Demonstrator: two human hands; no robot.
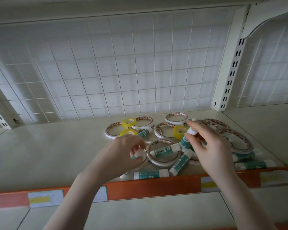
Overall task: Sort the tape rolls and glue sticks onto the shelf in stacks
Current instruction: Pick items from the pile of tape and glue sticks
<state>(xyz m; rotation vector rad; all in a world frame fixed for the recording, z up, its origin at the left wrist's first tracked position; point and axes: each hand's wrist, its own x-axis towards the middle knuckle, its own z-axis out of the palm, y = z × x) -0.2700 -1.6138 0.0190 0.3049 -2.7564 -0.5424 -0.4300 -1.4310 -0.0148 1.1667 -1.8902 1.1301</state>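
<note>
Spreading wide and flat: a smooth cream metal shelf [48, 146], with a white wire grid panel [106, 72] rising behind it and a glossy orange price strip [156, 186] running along its front edge. Lying in a loose heap on the shelf, toward its right half: thin flat white tape rings [163, 159], small translucent yellow tape rolls [128, 122], and cylindrical teal-and-white glue sticks [150, 174]. Hovering above the heap near the strip: left hand [123, 155], fingers curling around one glue stick [137, 154]; right hand [211, 146], pinching another glue stick [189, 136], tilted.
</note>
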